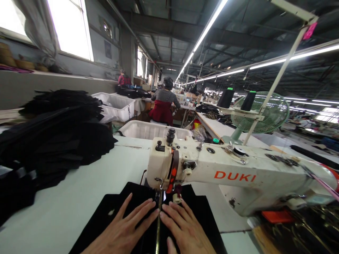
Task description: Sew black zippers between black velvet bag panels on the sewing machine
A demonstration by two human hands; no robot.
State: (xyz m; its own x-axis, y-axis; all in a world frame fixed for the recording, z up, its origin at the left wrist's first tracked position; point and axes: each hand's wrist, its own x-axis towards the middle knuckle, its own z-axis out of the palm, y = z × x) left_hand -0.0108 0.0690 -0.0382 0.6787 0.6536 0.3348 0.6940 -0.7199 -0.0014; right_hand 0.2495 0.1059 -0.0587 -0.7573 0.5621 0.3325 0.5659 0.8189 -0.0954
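Note:
My left hand lies flat with fingers spread on a piece of black fabric, left of a thin gold-coloured strip. On the right of that strip, my right hand rests on the same fabric, its fingers stretched forward. Both sets of fingertips point at the needle area of a white sewing machine marked DUKI. The strip, which looks like a zipper, runs lengthwise under the machine's head. The fabric's far edge passes beneath the head, and the needle itself is hard to make out.
Black fabric pieces are heaped on the table's left. Behind the machine stand white plastic bins, two black thread cones and a green fan. A person sits farther back. Dark gold-trimmed pieces lie at lower right.

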